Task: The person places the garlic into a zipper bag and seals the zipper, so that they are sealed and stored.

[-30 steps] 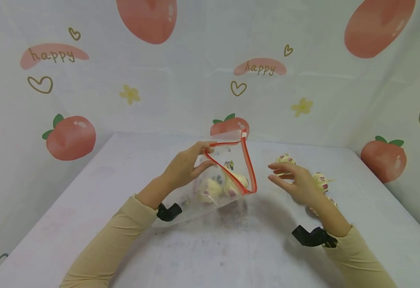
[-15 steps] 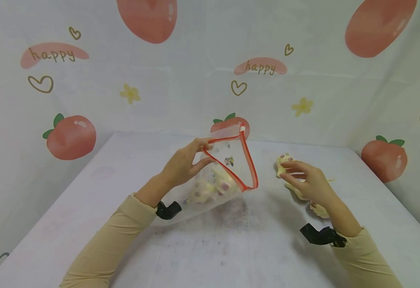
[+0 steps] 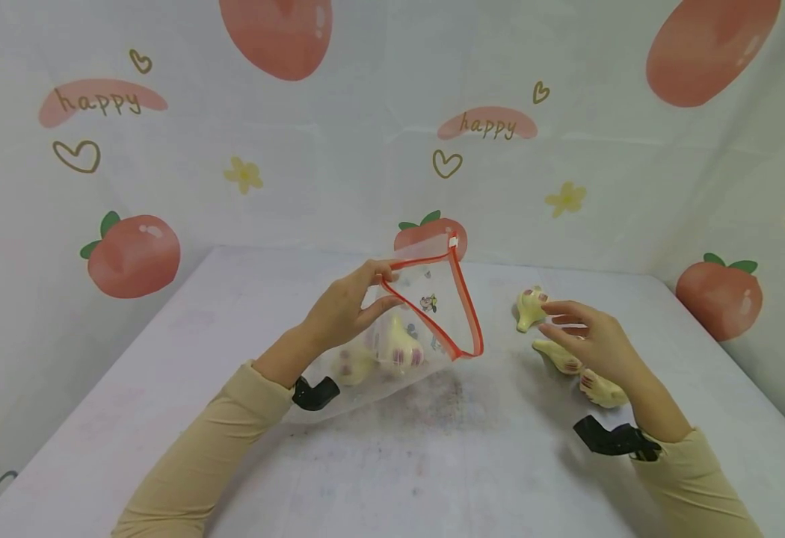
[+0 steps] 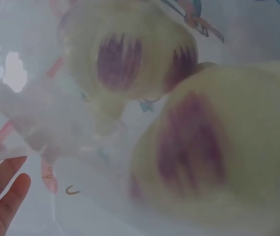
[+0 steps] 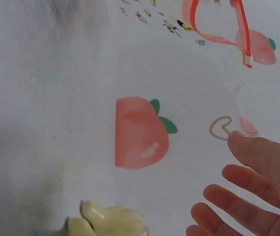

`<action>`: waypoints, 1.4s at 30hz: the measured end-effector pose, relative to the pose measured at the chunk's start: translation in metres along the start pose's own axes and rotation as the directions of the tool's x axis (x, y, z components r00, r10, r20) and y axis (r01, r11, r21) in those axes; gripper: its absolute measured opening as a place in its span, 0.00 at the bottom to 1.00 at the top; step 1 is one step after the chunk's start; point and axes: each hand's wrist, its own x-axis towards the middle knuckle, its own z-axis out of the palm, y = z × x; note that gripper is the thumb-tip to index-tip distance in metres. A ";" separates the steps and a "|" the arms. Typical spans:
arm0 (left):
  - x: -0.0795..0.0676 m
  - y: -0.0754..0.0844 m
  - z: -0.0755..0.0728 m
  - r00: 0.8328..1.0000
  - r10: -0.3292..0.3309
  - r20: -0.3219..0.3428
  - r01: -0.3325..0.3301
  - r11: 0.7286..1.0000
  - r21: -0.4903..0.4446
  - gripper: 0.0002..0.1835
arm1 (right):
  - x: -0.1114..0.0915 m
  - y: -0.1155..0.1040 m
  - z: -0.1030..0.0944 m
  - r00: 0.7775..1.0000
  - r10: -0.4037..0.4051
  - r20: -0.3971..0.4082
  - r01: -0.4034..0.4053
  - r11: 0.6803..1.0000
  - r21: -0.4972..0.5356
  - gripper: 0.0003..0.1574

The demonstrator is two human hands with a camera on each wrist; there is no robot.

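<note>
My left hand (image 3: 342,308) pinches the upper rim of a clear zip bag (image 3: 339,400) with red edging, and its mouth gapes toward the right. Two pale yellow garlic bulbs with purple streaks lie inside; the nearer garlic bulb (image 3: 402,350) shows through the plastic. Up close in the left wrist view, a garlic bulb (image 4: 194,147) fills much of the picture. My right hand (image 3: 590,336) hovers over the table with relaxed fingers and holds nothing. Close by it lie a garlic bulb (image 3: 531,305), a second garlic bulb (image 3: 559,357) and a third garlic bulb (image 3: 601,388).
A pale table (image 3: 365,478) with dark smudges carries everything. Behind it hangs a white backdrop (image 3: 339,149) printed with fruit, hearts and "happy". A white slider (image 3: 453,241) sits at the bag's top corner.
The garlic bulbs in the bag have slid deeper, to the left. My right hand has drawn away to the right, uncovering the loose bulbs. The bag's mouth has risen slightly.
</note>
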 end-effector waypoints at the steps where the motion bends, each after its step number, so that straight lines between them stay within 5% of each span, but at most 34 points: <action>1: 0.000 0.000 0.000 1.000 -0.001 0.003 0.001 1.000 -0.001 0.27 | 0.000 0.001 -0.001 1.000 0.003 0.004 -0.003 1.000 -0.001 0.22; 20: -0.003 0.002 0.002 0.999 -0.022 0.039 0.022 1.000 0.003 0.18 | -0.007 0.025 -0.012 0.968 0.183 0.169 -0.169 0.981 -0.097 0.34; 42: -0.003 0.002 0.004 0.997 -0.050 0.061 0.050 0.999 0.001 0.18 | -0.006 0.039 -0.003 0.943 0.245 0.226 -0.208 0.962 -0.175 0.40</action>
